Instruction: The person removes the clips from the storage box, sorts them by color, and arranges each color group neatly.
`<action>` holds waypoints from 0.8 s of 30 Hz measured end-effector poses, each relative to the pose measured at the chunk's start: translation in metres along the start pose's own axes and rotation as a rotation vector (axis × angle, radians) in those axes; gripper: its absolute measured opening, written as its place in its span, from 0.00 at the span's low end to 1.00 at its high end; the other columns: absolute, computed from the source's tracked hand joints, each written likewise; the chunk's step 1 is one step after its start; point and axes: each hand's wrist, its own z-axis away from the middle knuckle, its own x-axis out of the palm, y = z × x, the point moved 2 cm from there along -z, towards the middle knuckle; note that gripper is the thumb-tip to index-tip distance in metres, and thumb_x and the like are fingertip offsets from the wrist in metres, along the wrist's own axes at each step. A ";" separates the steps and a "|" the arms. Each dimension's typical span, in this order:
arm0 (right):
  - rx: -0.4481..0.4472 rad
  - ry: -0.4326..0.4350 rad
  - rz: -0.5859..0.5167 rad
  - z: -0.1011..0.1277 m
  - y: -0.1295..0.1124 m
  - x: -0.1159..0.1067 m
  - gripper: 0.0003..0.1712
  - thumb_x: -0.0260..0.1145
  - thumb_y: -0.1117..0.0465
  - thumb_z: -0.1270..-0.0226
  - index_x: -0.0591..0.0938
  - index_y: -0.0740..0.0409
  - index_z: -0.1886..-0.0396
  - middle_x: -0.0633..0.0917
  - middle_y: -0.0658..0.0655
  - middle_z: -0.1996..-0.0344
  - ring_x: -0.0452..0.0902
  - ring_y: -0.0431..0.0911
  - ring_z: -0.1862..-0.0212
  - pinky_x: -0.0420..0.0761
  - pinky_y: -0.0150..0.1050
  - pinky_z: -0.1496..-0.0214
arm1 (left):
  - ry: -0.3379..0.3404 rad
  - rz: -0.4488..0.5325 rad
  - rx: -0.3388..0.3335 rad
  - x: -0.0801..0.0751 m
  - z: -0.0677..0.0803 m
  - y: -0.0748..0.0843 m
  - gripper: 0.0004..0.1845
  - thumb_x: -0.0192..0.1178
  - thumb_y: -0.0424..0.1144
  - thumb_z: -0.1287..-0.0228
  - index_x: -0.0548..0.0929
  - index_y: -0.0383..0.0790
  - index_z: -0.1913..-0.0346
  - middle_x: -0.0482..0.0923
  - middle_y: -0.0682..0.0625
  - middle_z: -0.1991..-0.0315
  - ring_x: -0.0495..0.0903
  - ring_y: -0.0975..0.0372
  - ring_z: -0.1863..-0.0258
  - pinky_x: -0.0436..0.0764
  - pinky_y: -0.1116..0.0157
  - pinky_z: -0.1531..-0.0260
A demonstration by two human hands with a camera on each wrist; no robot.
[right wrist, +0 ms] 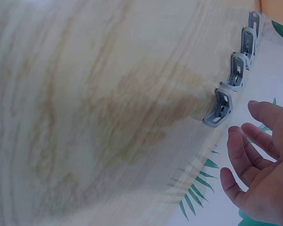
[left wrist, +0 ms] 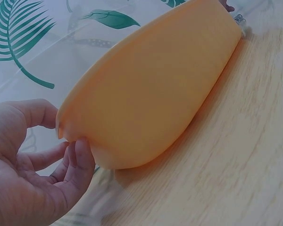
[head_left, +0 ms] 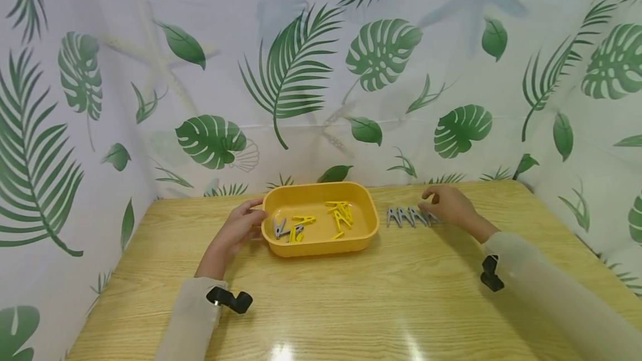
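Grey pegs point(head_left: 408, 216) sit in a row on the wooden worktop point(head_left: 351, 299), right of the yellow tray point(head_left: 321, 244). Right hand point(head_left: 448, 205) hovers loose beside them, grasping nothing. Left hand point(head_left: 241, 227) touches the tray's edge, fingers relaxed. Leaf-print curtains point(head_left: 301, 71) hang behind.

**Plastic, varnished wood and printed sheet**

Your table point(head_left: 351, 294) shows a pale wood grain under a glossy coat; ceiling light glares off it near your sleeves. The yellow tray point(head_left: 321, 247) by your left hand point(head_left: 239, 228) is smooth plastic with a soft, satin sheen and no texture on its outer wall. The grey clips point(head_left: 407, 216) by your right hand point(head_left: 448, 205) look like matt moulded plastic, though the wrist view is blurred. The yellow clips point(head_left: 340, 213) in the tray appear to be plastic too. The leaf-printed backdrop point(head_left: 321, 71) hangs like thin, slightly translucent sheet, faintly shiny and creased.
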 end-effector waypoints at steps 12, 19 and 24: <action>-0.095 0.085 -0.056 -0.010 -0.036 -0.013 0.16 0.69 0.58 0.30 0.85 0.65 0.50 0.86 0.61 0.67 0.78 0.48 0.69 0.76 0.40 0.68 | -0.004 -0.002 -0.003 -0.001 -0.001 -0.001 0.30 0.55 0.37 0.26 0.65 0.38 0.24 0.72 0.42 0.45 0.80 0.59 0.55 0.84 0.67 0.58; -0.197 0.091 -0.146 -0.022 -0.099 -0.013 0.13 0.69 0.60 0.30 0.86 0.62 0.51 0.86 0.58 0.67 0.77 0.46 0.68 0.78 0.39 0.64 | 0.011 0.003 -0.011 -0.001 0.000 0.001 0.29 0.54 0.36 0.26 0.66 0.39 0.25 0.73 0.40 0.43 0.80 0.59 0.56 0.84 0.67 0.60; -0.303 0.053 -0.177 -0.026 -0.149 0.001 0.13 0.72 0.63 0.33 0.87 0.62 0.51 0.87 0.58 0.64 0.80 0.47 0.65 0.81 0.38 0.61 | -0.001 0.015 0.012 -0.001 -0.001 0.000 0.30 0.54 0.35 0.27 0.64 0.36 0.24 0.73 0.38 0.42 0.80 0.60 0.56 0.85 0.67 0.60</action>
